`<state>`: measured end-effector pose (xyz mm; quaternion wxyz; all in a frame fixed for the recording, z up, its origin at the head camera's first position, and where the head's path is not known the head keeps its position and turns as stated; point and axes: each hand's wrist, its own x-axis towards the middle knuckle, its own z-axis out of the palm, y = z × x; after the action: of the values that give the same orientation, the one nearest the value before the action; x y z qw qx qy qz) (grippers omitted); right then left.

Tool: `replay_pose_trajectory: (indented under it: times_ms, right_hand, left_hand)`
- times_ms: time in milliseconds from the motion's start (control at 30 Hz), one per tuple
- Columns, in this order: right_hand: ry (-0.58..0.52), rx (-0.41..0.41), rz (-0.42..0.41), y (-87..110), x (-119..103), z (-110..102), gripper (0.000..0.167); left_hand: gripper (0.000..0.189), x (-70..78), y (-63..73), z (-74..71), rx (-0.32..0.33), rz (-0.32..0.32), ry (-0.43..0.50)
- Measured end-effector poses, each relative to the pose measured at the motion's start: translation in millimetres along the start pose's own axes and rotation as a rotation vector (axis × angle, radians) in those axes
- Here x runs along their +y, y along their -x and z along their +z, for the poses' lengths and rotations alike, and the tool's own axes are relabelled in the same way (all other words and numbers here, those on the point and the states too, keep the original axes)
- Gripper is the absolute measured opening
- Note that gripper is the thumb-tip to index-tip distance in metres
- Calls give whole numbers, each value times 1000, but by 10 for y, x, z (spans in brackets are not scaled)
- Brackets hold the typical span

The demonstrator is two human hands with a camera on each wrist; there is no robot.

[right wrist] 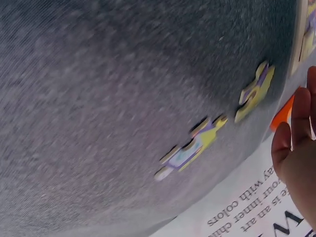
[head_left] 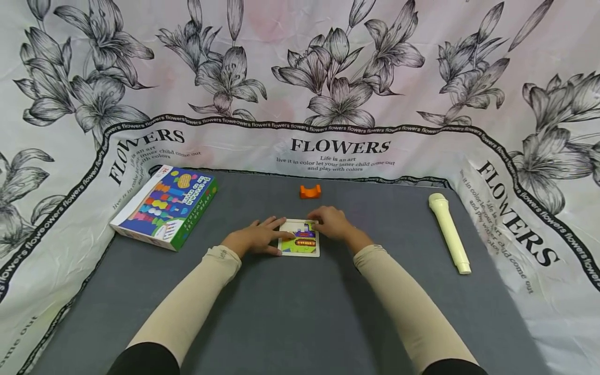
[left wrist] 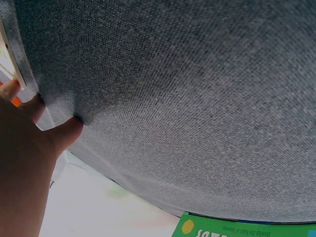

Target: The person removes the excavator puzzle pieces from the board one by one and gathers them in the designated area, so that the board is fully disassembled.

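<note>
A small square picture puzzle (head_left: 300, 247) with a pale rim lies flat on the table, showing a purple and orange vehicle on green; its upper left part looks white. My left hand (head_left: 255, 238) has its fingers spread at the left side, one finger reaching onto the picture. At the upper right, my right hand (head_left: 334, 223) touches the puzzle with bent fingers. Whether its thumb and index finger pinch a piece is hidden. In the right wrist view, two loose puzzle pieces (right wrist: 190, 148) lie on the cloth near the right hand (right wrist: 301, 163).
An orange curved block (head_left: 310, 192) sits just behind the puzzle. At the left back lies a colourful toy box (head_left: 166, 205); to the right, a pale yellow stick-like object (head_left: 450, 234). A flower-printed cloth (head_left: 342, 151) rises around the grey table (head_left: 290, 312).
</note>
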<state>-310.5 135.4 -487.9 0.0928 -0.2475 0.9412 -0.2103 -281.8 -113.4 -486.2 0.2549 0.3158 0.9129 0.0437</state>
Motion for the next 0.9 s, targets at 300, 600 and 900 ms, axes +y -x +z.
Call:
replay_pose_trajectory:
  times_ms: [300,600,900]
  right_hand:
    - [168,-15,-1,-15,-36,81,35]
    - [149,-9,20,-11,-67,97,31]
    - [-9,55,58,-4,-42,59,13]
  left_hand:
    - [62,37,14,3,6,3,10]
    - [61,35,10,3,5,-6,6]
    - [61,19,6,13,12,-18,0]
